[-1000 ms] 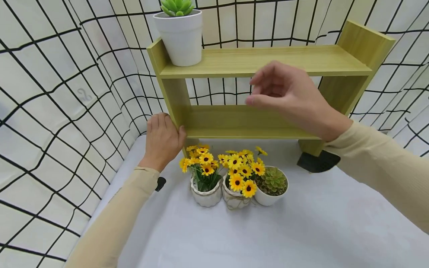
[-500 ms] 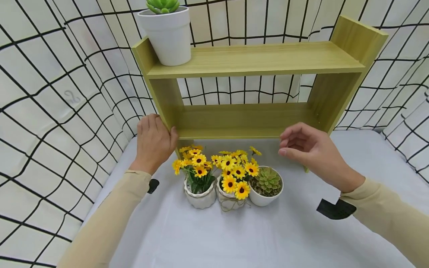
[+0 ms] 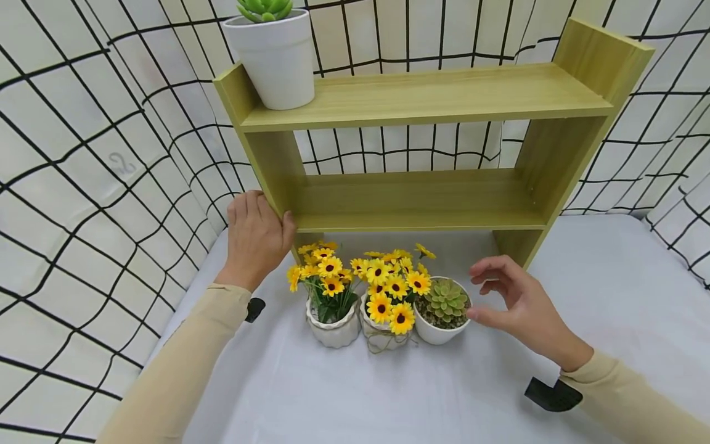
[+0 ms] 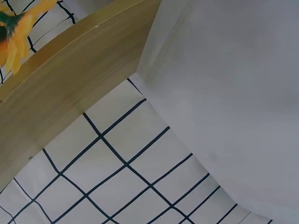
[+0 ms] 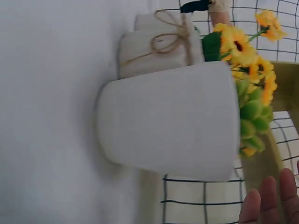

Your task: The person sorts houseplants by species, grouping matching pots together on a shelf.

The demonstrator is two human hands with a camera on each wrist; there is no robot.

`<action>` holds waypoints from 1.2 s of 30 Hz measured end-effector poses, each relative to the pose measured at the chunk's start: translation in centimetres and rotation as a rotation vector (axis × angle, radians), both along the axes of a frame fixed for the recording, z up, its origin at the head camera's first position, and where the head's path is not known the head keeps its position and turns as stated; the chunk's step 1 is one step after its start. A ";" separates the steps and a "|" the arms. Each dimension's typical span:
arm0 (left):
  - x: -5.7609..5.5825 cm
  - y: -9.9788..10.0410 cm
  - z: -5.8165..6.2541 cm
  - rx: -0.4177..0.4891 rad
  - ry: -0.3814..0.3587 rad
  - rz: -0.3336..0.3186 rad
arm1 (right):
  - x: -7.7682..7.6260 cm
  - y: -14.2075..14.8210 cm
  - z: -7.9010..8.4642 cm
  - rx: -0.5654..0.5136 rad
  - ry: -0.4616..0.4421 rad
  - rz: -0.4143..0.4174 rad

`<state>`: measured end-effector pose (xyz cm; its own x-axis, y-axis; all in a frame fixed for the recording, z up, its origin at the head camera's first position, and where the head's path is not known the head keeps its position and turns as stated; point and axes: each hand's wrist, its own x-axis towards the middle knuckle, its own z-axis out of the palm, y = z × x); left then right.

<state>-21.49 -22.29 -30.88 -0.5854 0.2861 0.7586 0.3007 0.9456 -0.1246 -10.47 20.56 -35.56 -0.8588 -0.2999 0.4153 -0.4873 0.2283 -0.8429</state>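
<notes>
In the head view my left hand (image 3: 255, 237) holds the left side panel of a wooden two-tier shelf (image 3: 410, 203), thumb along its front edge. That panel (image 4: 74, 88) crosses the left wrist view, where the hand itself is hidden. My right hand (image 3: 518, 305) is beside a small white pot holding a green succulent (image 3: 446, 300), thumb tip right at the rim and fingers spread apart. The right wrist view shows the pot's white wall (image 5: 168, 121) up close, with fingertips (image 5: 268, 198) past its rim. Left of it stand two pots of artificial sunflowers (image 3: 383, 308) (image 3: 333, 333).
A larger white pot (image 3: 272, 61) with a succulent stands at the left end of the top shelf. Black wire grid (image 3: 111, 154) over white cloth encloses the left, back and right. White cloth (image 3: 344, 401) covers the table.
My right hand has come down from in front of the shelf to the succulent pot, its fingers spreading wider. The left hand keeps its hold on the shelf. The head view has shifted slightly.
</notes>
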 end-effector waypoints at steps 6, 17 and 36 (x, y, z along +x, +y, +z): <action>-0.1 0.1 -0.1 -0.006 0.015 0.009 | -0.6 0.2 -2.8 0.030 -0.030 0.029; -0.1 0.1 -0.1 -0.006 0.001 0.012 | -1.2 -0.7 -6.0 0.162 -0.082 -0.013; -0.1 0.1 0.0 0.014 -0.001 0.000 | -1.4 -1.3 -7.3 0.148 -0.236 -0.021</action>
